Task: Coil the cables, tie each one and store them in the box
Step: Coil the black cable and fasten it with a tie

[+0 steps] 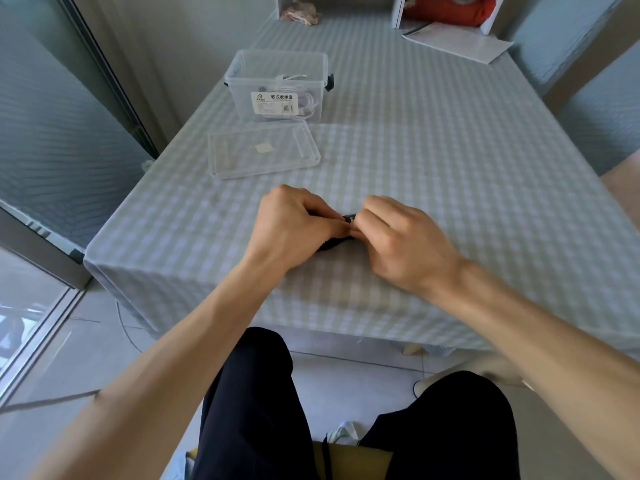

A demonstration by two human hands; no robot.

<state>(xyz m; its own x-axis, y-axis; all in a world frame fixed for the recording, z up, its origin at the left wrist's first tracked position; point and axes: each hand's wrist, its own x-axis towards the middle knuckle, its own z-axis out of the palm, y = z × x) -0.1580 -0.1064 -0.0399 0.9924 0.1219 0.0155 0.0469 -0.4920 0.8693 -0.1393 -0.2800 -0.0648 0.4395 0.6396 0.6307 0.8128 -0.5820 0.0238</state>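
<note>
A black cable is being pinched between two hands over a checked tablecloth.

Left of centre, a flat clear plastic lid is lying on the pale green checked tablecloth, just in front of the open clear plastic storage box, in which white cables are being kept. The left hand is curled around a dark bundled cable (mostly hidden), while the right hand is pinching its black end at the fingertips.

Home: checked tablecloth, tiled floor
</note>
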